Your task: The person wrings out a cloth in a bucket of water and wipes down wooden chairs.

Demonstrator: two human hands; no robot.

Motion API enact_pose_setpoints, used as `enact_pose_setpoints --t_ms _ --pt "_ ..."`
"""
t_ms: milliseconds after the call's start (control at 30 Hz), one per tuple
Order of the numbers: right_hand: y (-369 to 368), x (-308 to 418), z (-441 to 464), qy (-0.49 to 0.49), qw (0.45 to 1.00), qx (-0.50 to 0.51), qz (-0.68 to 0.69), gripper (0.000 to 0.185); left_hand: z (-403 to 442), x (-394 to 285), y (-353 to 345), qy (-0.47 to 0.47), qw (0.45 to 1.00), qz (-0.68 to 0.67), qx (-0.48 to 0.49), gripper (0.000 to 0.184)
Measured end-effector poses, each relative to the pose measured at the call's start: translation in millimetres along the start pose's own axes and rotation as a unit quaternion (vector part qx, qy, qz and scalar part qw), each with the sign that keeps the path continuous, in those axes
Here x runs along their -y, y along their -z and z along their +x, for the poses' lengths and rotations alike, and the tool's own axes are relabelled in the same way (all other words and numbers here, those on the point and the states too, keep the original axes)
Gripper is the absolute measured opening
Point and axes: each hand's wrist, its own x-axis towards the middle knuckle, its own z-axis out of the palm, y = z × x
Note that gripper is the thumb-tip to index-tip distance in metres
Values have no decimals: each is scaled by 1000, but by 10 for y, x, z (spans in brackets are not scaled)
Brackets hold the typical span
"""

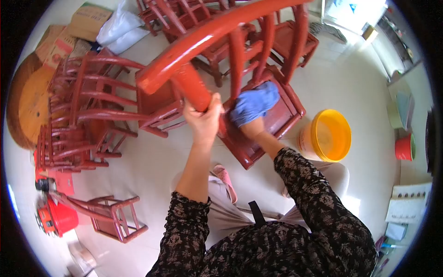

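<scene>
A red wooden chair (258, 134) stands tilted in front of me, its curved top rail (217, 30) close to the camera. My left hand (203, 117) is wrapped round one of the chair's back posts (190, 85), below the rail. On the seat, my right hand (254, 128) presses a blue cloth (256, 102) against the wood near the back slats. The cloth hides most of the right fingers. Just right of the chair, a yellow bucket (347, 134) sits on the floor by my knee.
More red chairs (87, 101) crowd the left, and others (295, 39) stand behind. A round wooden tabletop (23, 106), cardboard boxes (87, 21) and a white bag (122, 27) lie far left. A small chair (117, 217) is lower left. A red pot (404, 147) is at right.
</scene>
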Motion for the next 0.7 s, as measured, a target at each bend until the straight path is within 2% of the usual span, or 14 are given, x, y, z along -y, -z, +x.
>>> enact_pose_setpoints --t_ms 33,100,133,200,233,267,333,400,500,600,667,700 --pt "-71 61 -114 42 999 13 -25 10 -4 -13 -11 8 1000 -6 -21 12" --pt "-115 167 -475 50 978 137 146 13 0 20 10 3 1000 -25 -5 11" --pt "-206 110 -617 42 979 133 146 13 4 35 13 -8 999 -41 -3 11" --pt "-409 -94 -805 185 967 -41 173 15 -18 40 33 -9 1000 -22 14 10" --pt "-228 -131 -763 177 968 -44 172 15 -40 43 44 -7 1000 -2 24 10" --pt "114 -150 -625 172 981 48 78 22 -43 58 51 -6 999 -15 29 9" --pt "97 -536 -564 142 985 100 16 31 -22 23 52 -9 999 -1 38 9" --pt "-101 -849 -492 117 990 63 48 31 -33 15 50 -13 999 12 40 9" --pt "40 -925 -166 -9 999 39 -5 33 -17 35 49 -6 999 -14 38 8" --pt "133 -554 -43 -96 994 47 -3 30 -10 20 27 -3 999 -15 31 7" --pt "-216 -336 -154 -92 992 -22 82 29 -11 3 14 5 1000 -22 8 6" --pt "-520 -295 -315 -47 982 -108 145 30 -4 -6 11 7 1000 -19 11 6"
